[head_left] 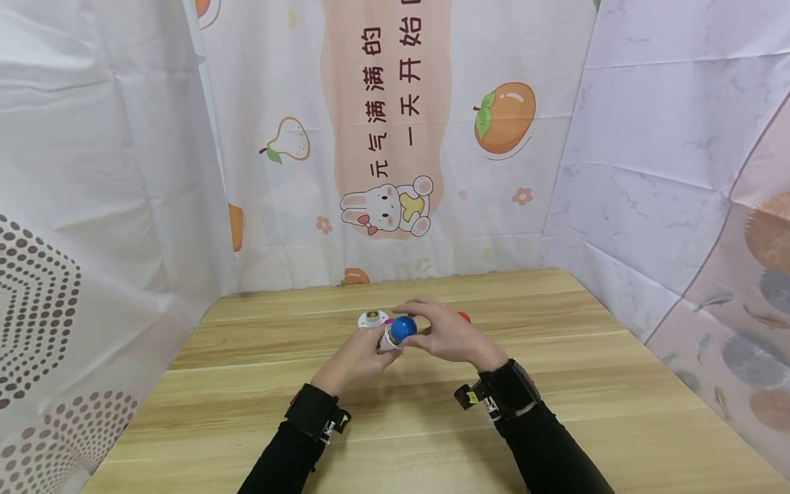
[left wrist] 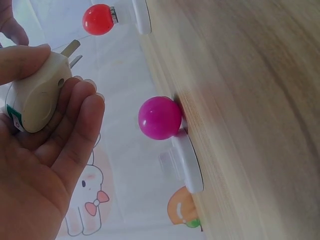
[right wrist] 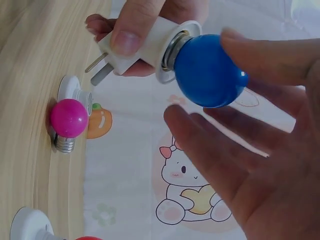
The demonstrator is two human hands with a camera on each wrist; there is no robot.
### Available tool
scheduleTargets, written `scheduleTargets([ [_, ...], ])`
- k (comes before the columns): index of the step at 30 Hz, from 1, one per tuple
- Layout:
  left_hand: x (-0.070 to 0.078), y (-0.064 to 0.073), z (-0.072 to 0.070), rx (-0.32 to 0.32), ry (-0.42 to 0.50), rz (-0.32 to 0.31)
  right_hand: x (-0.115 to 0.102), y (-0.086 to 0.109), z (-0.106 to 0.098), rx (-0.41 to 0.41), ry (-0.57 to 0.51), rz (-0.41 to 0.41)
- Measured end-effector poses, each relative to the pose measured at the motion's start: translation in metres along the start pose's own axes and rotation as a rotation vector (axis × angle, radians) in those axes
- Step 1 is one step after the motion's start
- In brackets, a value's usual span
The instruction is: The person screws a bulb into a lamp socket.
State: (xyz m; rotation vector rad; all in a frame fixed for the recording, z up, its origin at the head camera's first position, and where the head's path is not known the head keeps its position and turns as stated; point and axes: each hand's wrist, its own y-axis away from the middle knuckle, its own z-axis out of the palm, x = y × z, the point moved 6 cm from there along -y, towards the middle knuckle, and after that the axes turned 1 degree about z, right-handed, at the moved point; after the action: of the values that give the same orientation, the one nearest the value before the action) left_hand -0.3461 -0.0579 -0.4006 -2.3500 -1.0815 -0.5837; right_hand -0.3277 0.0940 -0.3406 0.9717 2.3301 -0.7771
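- The left hand (head_left: 354, 358) has its fingers and thumb wrapped round a white plug-in lamp holder (right wrist: 156, 44), prongs outward.
- The right hand (head_left: 453, 334) is spread loosely around the blue bulb (right wrist: 207, 70), thumb at its edge and the other fingers fanned out, without a firm grip.
- The blue bulb sits between the two hands, its screw end partly inside the holder's mouth. Some metal thread shows, so I judge this fitting half done; whether the bulb is going in or coming out I cannot tell.
- Just beyond the left hand, a round white lamp base (left wrist: 190, 162) on the bench (head_left: 401, 439) has no bulb in its socket; the pink bulb (right wrist: 69, 118) lies beside it, screw end bare. That pair looks left to do.
- Beyond the right hand, the red bulb (left wrist: 98, 19) is at a second white base (left wrist: 142, 15), apparently seated, though some thread shows.
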Motion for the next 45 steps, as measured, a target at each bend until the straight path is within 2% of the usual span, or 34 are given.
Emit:
scheduleTargets([
  [8,0.001,0.000,-0.001,0.004,-0.016,0.019,-0.009,0.001,0.002,-0.051,0.123,-0.150],
  [19,0.002,0.001,-0.001,-0.006,-0.004,0.029,-0.009,0.001,0.004,-0.029,0.122,-0.140],
  [24,0.002,0.000,-0.001,-0.008,-0.002,0.037,-0.009,0.001,0.004,-0.024,0.096,-0.112],
  [34,0.004,0.000,-0.002,0.035,-0.023,0.071,-0.001,0.001,0.005,-0.001,0.059,0.054],
  [41,0.004,0.000,-0.001,0.025,-0.001,0.071,0.000,-0.002,0.006,0.034,0.089,0.083],
  [45,0.002,-0.001,0.000,0.015,-0.008,0.051,0.000,-0.004,0.006,0.047,0.092,0.094],
])
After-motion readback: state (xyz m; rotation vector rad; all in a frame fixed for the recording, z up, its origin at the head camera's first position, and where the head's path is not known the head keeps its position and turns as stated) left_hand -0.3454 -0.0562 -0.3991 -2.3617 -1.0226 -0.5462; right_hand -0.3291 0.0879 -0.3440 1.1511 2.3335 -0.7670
